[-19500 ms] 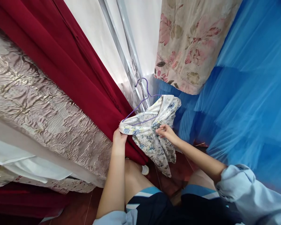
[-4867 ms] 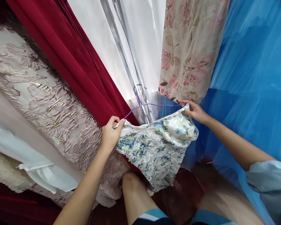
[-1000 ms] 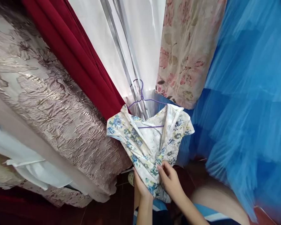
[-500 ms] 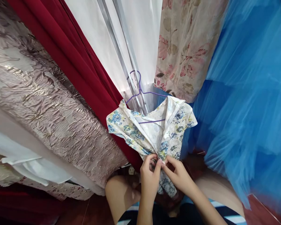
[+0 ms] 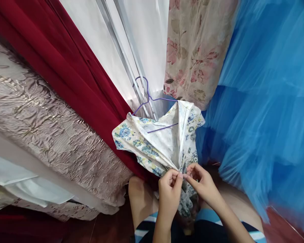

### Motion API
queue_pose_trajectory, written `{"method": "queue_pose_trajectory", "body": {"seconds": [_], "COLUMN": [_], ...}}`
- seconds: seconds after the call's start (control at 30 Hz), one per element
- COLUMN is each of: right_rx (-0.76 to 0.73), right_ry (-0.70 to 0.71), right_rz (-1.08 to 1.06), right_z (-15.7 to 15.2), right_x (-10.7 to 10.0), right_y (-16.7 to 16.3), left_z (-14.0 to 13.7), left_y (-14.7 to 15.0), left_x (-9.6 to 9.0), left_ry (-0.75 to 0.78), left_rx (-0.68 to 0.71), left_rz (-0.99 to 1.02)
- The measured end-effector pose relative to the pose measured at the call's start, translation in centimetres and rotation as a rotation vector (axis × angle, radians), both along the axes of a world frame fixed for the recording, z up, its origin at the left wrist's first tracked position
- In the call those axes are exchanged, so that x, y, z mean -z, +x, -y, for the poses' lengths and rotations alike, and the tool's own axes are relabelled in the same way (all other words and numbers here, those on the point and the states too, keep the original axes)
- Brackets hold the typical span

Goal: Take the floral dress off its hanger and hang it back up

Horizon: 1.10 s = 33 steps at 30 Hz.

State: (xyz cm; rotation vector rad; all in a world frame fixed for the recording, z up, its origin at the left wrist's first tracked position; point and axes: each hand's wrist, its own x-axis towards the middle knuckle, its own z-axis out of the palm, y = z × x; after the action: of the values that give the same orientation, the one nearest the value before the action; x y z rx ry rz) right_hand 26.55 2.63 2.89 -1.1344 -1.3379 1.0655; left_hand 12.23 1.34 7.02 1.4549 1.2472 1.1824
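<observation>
Top [image 5: 149, 153] is on the purple hanger [image 5: 149, 98], draped below its shoulders; white inside shows through the open V front, hanger's lower bar crossing it. Hanger hook is at the metal bars [image 5: 121, 44]; can't tell if they carry it.

Left hand [image 5: 169, 190]: below hanger, thumb and index pinched on top's fabric at the bottom of the V. Right hand [image 5: 204, 184]: below and right of hanger, thumb and index bent in narrow at the same spot, tips near left's; can't tell if it grips cloth.

Around hanger: white cloth [image 5: 153, 30] behind, red cloth [image 5: 73, 77] left, brocade [image 5: 53, 138] farther left, pink-flower cloth [image 5: 192, 57] upper right, blue tulle [image 5: 266, 101] right. Wearer's knee [image 5: 140, 195] sits below it.
</observation>
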Motion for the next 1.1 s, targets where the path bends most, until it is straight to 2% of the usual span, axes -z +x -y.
{"method": "queue_pose_trajectory", "body": {"seconds": [0.1,0.3,0.43,0.53,0.73,0.83,0.9,0.97,1.1], "right_rx": [-0.092,-0.004,-0.038,-0.069,-0.083,-0.099,-0.112,-0.132,-0.199], "right_ry": [0.047,0.189,0.206,0.184,0.177,0.175,0.166,0.156,0.142], "right_rz": [0.055,0.041,0.083,0.134,0.188,0.194,0.203,0.222,0.255], "right_z": [0.3,-0.1,0.0,0.4,0.9,0.8,0.7,0.7,1.0], "right_x": [-0.8,-1.5,-0.9,-0.3,-0.3,-0.4,-0.2,0.3,2.3], "right_y": [-0.3,-1.7,-2.4,-2.6,-1.8,-1.3,-1.0,-0.8,0.2], "left_z": [0.2,0.4,-0.2,-2.2,-8.4,-10.5,-11.3,-11.8,-11.7], "left_y": [0.5,0.6,0.4,-0.3,-1.9,-2.1,-2.2,-2.3,-2.5], "left_x": [0.0,-0.3,-1.1,-3.8,-12.9,-16.3,-17.5,-17.8,-16.9], "left_ry": [-0.034,-0.143,-0.264,-0.287,-0.248,-0.186,-0.177,-0.174,-0.058], "left_rx": [0.008,-0.036,-0.099,-0.118,-0.002,0.008,0.007,0.007,-0.051], "left_rz": [0.102,0.243,0.519,0.694,0.884,0.891,0.877,0.868,0.82]}}
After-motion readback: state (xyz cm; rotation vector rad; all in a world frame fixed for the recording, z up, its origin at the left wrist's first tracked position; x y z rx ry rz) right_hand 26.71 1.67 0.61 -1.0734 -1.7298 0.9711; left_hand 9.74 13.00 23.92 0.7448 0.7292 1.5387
